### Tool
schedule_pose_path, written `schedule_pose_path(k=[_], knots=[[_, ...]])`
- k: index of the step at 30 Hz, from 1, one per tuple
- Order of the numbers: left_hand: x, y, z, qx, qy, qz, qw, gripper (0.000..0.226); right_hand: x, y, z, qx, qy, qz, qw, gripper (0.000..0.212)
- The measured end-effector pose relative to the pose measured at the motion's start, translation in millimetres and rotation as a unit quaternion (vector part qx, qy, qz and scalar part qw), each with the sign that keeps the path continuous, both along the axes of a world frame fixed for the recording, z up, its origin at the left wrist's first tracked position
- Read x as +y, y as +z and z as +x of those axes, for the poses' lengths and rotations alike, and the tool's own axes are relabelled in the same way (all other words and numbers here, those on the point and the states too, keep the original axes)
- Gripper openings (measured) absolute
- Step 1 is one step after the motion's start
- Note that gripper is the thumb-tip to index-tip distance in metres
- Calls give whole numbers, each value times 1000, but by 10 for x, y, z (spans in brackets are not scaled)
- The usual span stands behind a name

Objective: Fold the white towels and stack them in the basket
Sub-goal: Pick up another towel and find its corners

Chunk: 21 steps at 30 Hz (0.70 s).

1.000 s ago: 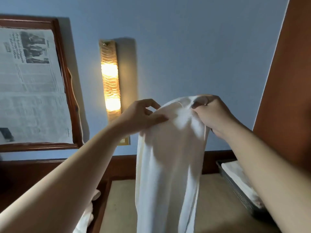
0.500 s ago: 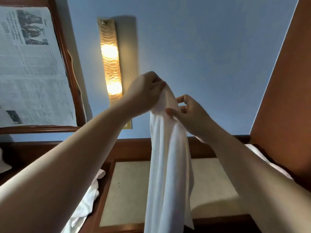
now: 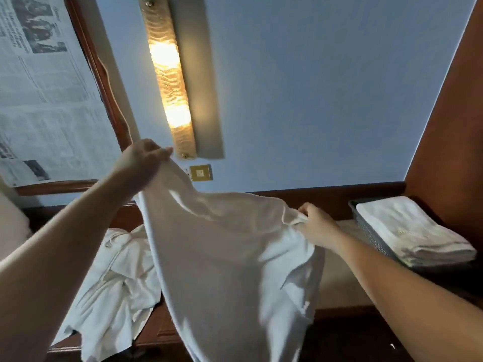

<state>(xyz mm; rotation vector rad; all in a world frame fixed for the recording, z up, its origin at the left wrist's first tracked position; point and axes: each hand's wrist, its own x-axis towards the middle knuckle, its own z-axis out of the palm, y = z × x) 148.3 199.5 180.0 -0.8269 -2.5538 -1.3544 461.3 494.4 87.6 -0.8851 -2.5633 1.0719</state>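
A white towel (image 3: 230, 257) hangs spread between both my hands above the wooden desk. My left hand (image 3: 141, 160) pinches one top corner, raised high at the left. My right hand (image 3: 316, 223) grips the other corner, lower and to the right. The towel's lower part drapes down over the desk's front. A dark mesh basket (image 3: 373, 233) stands at the right, holding a stack of folded white towels (image 3: 410, 231). A heap of crumpled white towels (image 3: 115, 283) lies at the left on the desk.
The desk top (image 3: 337, 278) has a beige inset with a dark wood border. A lit wall lamp (image 3: 170, 79) and a brass switch plate (image 3: 200, 172) are on the blue wall. A framed newspaper (image 3: 44, 87) hangs at the left. A brown wooden panel (image 3: 452, 126) rises at the right.
My hands were close together at the towel's top; now they have moved apart, spreading the towel wide. The right hand went down and right. The view tilted down, showing basket and heap.
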Motion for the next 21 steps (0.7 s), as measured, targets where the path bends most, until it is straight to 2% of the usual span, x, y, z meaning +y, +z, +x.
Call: schedule_pose_path(k=[1, 2, 3, 5, 6, 8, 11, 14, 16, 19, 21], knots=[[95, 266, 913, 31, -18, -32, 999, 42, -86, 176, -87, 1, 41, 9, 999, 21], [186, 415, 1398, 37, -77, -88, 992, 48, -189, 362, -173, 10, 86, 13, 996, 23], [311, 375, 1665, 90, -118, -119, 982, 60, -289, 549, -248, 22, 134, 12, 991, 22], [505, 272, 1915, 120, -175, -189, 959, 78, -476, 934, -338, 32, 210, 12, 977, 13], [642, 234, 1902, 113, -183, -201, 956, 80, -507, 1089, -376, 34, 235, 27, 971, 9], [761, 209, 1823, 119, -171, -189, 960, 69, -504, 1291, -415, 49, 258, 47, 964, 3], [741, 200, 1659, 147, -175, -196, 954, 41, -355, 1411, -322, 64, 252, 1, 966, 18], [670, 185, 1525, 123, -157, -146, 969, 19, -211, 1460, -224, 53, 239, 21, 969, 19], [653, 199, 1488, 120, -141, -123, 975, 14, -138, 1452, -201, 39, 224, 55, 972, 16], [612, 230, 1434, 176, -114, -166, 964, 12, -50, 1410, -169, 0, 203, 95, 975, 10], [527, 214, 1348, 219, -99, -218, 946, 26, 19, 1416, -146, 9, 183, 129, 975, 9]])
